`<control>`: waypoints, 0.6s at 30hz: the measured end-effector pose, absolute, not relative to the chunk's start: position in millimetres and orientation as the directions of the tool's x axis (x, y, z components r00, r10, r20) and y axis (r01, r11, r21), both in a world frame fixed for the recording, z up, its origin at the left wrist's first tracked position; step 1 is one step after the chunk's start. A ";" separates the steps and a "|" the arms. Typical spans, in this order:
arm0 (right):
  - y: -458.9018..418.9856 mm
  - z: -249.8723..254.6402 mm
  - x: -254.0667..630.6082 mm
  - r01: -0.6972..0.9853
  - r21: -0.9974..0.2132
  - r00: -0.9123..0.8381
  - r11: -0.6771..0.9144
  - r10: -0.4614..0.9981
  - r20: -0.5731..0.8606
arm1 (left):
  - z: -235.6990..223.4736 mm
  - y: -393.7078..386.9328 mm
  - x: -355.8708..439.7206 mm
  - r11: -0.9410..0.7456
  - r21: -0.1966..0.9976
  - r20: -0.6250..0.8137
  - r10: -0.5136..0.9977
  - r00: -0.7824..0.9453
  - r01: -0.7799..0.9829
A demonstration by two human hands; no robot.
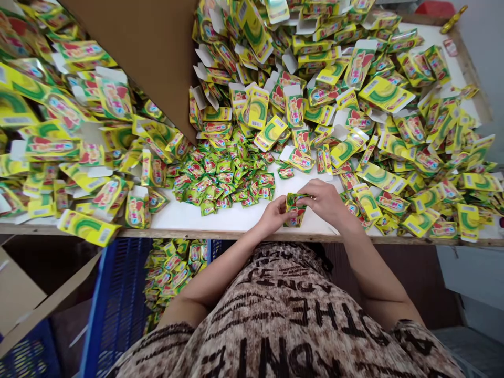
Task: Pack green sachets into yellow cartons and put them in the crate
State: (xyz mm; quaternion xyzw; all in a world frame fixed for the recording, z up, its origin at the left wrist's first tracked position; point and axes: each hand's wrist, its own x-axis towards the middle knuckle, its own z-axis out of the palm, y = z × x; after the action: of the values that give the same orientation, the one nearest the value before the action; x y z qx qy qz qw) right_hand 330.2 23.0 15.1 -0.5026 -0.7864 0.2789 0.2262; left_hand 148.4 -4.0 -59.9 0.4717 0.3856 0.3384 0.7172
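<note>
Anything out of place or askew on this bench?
Yes: one yellow box at the near left lies askew across the wooden front edge, partly overhanging it. Looks like it could easily get knocked off.

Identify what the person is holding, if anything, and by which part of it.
A small printed box: the left hand grips its left side; the right hand touches its upper right, though whether it grips there is unclear.
</note>
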 end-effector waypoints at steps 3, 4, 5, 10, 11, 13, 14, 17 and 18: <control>26.2 5.8 326.3 0.674 -0.586 -0.525 0.450 0.850 0.048 | -61.6 -11.9 144.4 0.376 0.910 -0.255 0.840 0.478 -0.174; 25.5 3.4 325.1 0.671 -0.573 -0.568 0.471 0.823 0.013 | -61.7 -14.1 143.8 0.379 0.909 -0.263 0.844 0.467 -0.174; 23.7 1.9 324.2 0.665 -0.568 -0.603 0.485 0.797 -0.027 | -61.7 -15.9 143.6 0.380 0.908 -0.267 0.848 0.457 -0.176; 6.9 4.5 321.2 0.693 -0.537 -0.654 0.481 0.734 -0.186 | -60.9 -19.0 143.8 0.377 0.901 -0.252 0.858 0.448 -0.214; 4.3 5.1 321.0 0.715 -0.519 -0.636 0.468 0.743 -0.206 | -60.7 -19.1 144.0 0.377 0.902 -0.257 0.859 0.443 -0.209; 1.4 5.1 321.7 0.748 -0.492 -0.605 0.445 0.762 -0.230 | -60.1 -19.5 144.9 0.381 0.906 -0.274 0.860 0.431 -0.183; 1.1 4.6 322.5 0.751 -0.496 -0.596 0.435 0.770 -0.227 | -59.6 -19.8 145.4 0.380 0.910 -0.282 0.860 0.425 -0.166; 2.7 3.8 326.6 0.734 -0.538 -0.564 0.415 0.813 -0.143 | -58.0 -21.1 146.9 0.376 0.915 -0.285 0.860 0.423 -0.147; 3.3 4.2 328.0 0.734 -0.540 -0.550 0.413 0.827 -0.116 | -57.6 -21.5 147.3 0.378 0.913 -0.286 0.859 0.425 -0.151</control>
State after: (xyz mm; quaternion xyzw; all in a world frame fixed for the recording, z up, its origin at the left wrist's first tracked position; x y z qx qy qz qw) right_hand 328.0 3.3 4.2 -0.4665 -0.8362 0.2757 0.0846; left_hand 147.3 -21.5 -57.6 0.4348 0.4070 0.3490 0.7235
